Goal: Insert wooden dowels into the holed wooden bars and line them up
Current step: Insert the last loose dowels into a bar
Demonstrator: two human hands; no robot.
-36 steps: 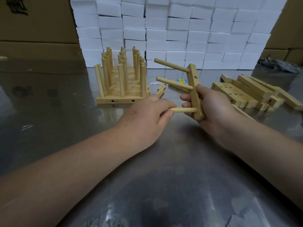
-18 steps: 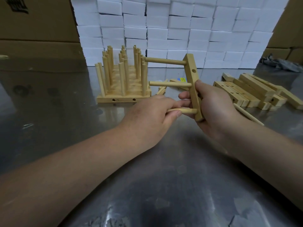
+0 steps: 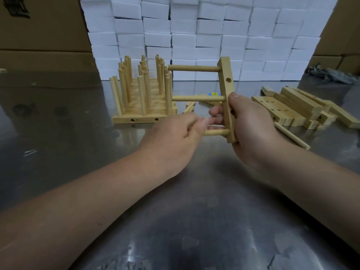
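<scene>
The left grip [image 3: 175,139] pinches the free end of the lowest dowel [image 3: 216,132]. The right grip [image 3: 251,129] is curled round the bar [image 3: 226,90], held upright above the counter [image 3: 194,211]. The dowel lies level, pointing right into the bar's bottom hole, so the seating push probably runs rightward against the right grip.
</scene>
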